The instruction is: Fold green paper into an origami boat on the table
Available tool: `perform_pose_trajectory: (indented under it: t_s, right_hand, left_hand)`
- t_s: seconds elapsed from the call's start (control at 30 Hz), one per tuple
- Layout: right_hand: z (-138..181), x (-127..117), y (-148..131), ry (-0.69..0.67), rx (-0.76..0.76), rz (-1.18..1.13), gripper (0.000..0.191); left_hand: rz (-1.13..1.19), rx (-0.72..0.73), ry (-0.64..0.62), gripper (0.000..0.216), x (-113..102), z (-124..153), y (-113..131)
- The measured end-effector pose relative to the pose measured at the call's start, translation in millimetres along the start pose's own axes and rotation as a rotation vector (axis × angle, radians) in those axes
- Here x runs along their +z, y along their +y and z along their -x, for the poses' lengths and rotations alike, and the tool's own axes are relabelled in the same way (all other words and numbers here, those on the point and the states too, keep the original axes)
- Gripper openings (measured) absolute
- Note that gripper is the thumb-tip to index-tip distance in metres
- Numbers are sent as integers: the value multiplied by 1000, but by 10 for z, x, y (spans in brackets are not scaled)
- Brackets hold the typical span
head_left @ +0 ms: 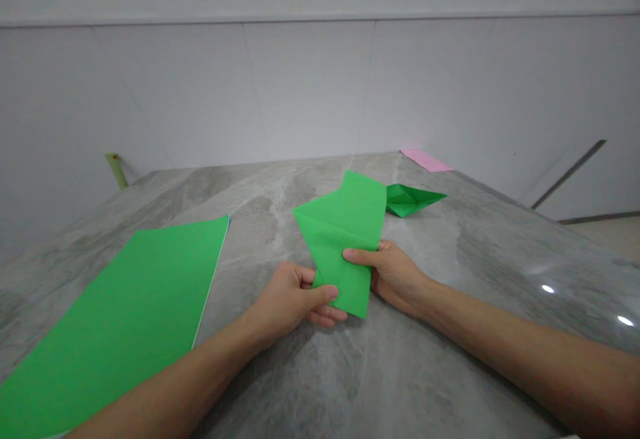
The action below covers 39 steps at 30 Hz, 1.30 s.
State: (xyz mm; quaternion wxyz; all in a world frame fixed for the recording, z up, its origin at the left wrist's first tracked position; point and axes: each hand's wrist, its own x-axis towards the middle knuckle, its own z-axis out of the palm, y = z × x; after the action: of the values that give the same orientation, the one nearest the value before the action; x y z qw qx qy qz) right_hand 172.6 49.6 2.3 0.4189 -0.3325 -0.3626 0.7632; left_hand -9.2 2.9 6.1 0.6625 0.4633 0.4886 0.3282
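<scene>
A sheet of green paper (347, 219), partly folded with creases and an angled upper edge, is held up over the table between both hands. My left hand (300, 296) pinches its lower left corner, thumb on the front and fingers behind. At the right edge, my right hand (393, 272) grips the same paper with the thumb pressed on its face; most of those fingers are hidden behind it. Just beyond the sheet lies a folded green paper boat (413, 199), its left end covered by the held paper.
A stack of green paper (135, 299) lies on the left of the grey marble-patterned table (265, 192), partly under my left forearm. A pink paper (427, 160) rests at the far right edge. Behind stands a white wall (310, 92) with a yellow-green strip (117, 170) near the left.
</scene>
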Motion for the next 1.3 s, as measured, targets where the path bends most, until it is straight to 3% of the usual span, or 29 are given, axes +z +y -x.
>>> perform_pose_trajectory:
  t_s: [0.27,0.4,0.57,0.77,1.3]
  right_hand:
    - [-90,-100,-150,153,-81,-24,27]
    - [-63,-82,-93,105,-84,-18,26]
    - [0,-17,29,-45,-19,-13,28]
    - [20,-5,35,-61,-13,-17,28]
    - [-114,-148,-154,155,-118,15,20]
  left_hand:
    - [-122,-17,-111,28,-25,58,-11]
    - [-103,74,-3,30,-34,14,-62]
    - [137,226,161,41,-21,-42,-78]
    - [188,233,152,45,-5,-15,-36]
    - [188,173,90,48,-6,17,-42]
